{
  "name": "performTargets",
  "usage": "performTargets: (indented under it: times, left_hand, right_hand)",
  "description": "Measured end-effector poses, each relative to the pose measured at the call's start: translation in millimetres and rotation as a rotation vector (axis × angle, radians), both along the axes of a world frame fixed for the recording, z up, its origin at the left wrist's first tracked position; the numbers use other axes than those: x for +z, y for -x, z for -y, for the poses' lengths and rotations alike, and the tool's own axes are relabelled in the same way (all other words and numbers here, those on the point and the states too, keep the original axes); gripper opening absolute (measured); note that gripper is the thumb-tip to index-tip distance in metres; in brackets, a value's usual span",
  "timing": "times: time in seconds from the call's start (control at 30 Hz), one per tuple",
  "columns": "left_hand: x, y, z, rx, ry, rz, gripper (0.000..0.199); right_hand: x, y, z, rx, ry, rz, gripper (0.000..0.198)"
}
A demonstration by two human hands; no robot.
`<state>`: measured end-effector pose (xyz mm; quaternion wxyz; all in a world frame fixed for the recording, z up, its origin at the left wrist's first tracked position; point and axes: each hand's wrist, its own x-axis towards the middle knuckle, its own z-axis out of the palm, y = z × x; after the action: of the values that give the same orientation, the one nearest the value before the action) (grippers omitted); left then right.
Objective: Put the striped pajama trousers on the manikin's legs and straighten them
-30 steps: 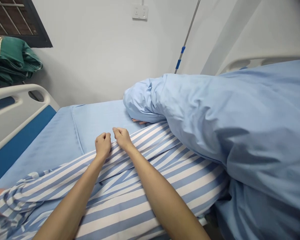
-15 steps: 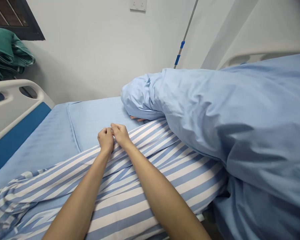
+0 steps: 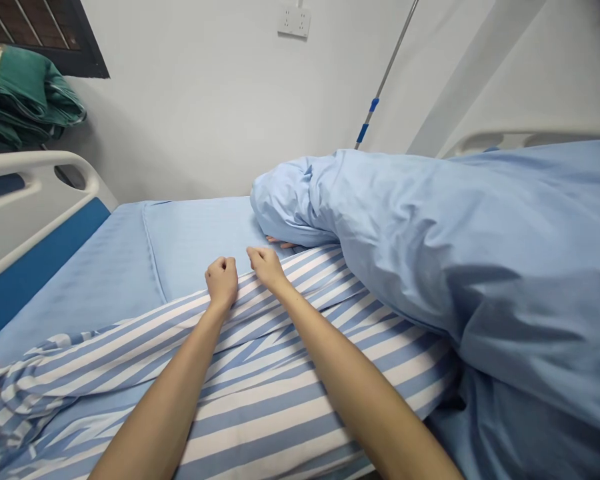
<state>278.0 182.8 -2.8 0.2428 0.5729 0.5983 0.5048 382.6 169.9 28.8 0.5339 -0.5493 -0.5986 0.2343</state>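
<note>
My left hand (image 3: 222, 280) is curled into a fist over the far leg of blue-and-white striped trousers (image 3: 275, 417), worn by a person lying on the bed. Just to its right, with a small gap between them, my right hand (image 3: 266, 265) is also closed, thumb side up. I see no cloth bunched in either fist, though the undersides of both are hidden. A light blue quilt (image 3: 400, 220) covers the person's upper body. From under its edge, a few fingertips (image 3: 279, 243) of the lying person show near my right hand.
The bed's light blue sheet (image 3: 195, 233) stretches behind the legs to the wall. A white-and-blue bed end board (image 3: 45, 220) stands at left, with folded green cloth (image 3: 25, 97) beyond it. A metal pole (image 3: 387, 73) with blue clamps leans by the wall, near a socket (image 3: 294, 23).
My fists, touching or nearly so before, have moved apart, my right hand shifting rightward. The whole view has shifted slightly. The quilt and trousers lie much as before.
</note>
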Motion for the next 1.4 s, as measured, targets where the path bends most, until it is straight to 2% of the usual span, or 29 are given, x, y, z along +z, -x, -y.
performTargets:
  times: [0.1,0.23,0.33,0.43,0.5,0.57,0.67,0.8,0.9,0.97,1.07,1.13,1.2,1.27,1.4]
  left_hand:
    - [-1.9,1,0,-0.008,0.003,-0.033,0.03]
    - [-0.4,0,-1,-0.029,0.036,-0.032,0.028]
    - [17.0,-10,-2,-0.038,0.034,0.053,0.027]
    - [42.3,-32,-4,-0.113,-0.035,0.274,0.026]
    - [50.5,-48,-5,-0.178,-0.069,0.403,0.026]
    - [45.7,-58,-4,-0.134,-0.067,0.427,0.027]
    - [23.3,-62,3,-0.015,-0.07,0.307,0.031]
    - [5.3,-58,11,-0.026,-0.114,0.175,0.034]
    - [6.8,-56,11,-0.035,-0.086,0.151,0.034]
    - [8.8,-56,10,-0.03,-0.08,0.137,0.034]
    - [10.0,-56,11,-0.031,-0.077,0.111,0.034]
    - [9.9,-57,12,-0.057,-0.073,0.098,0.033]
    - [9.9,-57,13,-0.083,-0.071,0.095,0.033]
    - [9.9,-58,13,-0.09,-0.073,0.095,0.032]
    - [8.9,-58,11,-0.093,-0.068,0.06,0.031]
  right_hand:
    - [-14,-3,3,-0.057,-0.004,0.076,0.042]
    - [-17,-3,3,-0.064,-0.008,0.065,0.042]
    - [-15,-5,0,-0.046,-0.002,-0.027,0.042]
    - [-16,-9,-4,-0.008,-0.009,-0.131,0.042]
    - [-16,-11,-6,0.008,-0.011,-0.211,0.041]
    - [-16,-13,-6,0.007,-0.02,-0.273,0.039]
    - [-15,-14,-4,-0.018,-0.034,-0.293,0.037]
    - [-17,-12,-2,-0.036,-0.049,-0.254,0.035]
    - [-19,-11,-5,-0.058,-0.029,-0.225,0.034]
    - [-15,-14,-8,-0.042,0.043,-0.168,0.034]
    - [1,-24,-9,-0.01,0.118,0.054,0.035]
    - [13,-32,-7,-0.015,0.081,0.205,0.038]
    - [18,-39,-3,-0.04,0.028,0.255,0.039]
    - [13,-45,-1,-0.072,0.01,0.239,0.04]
    - [-11,-50,1,-0.133,-0.032,0.244,0.041]
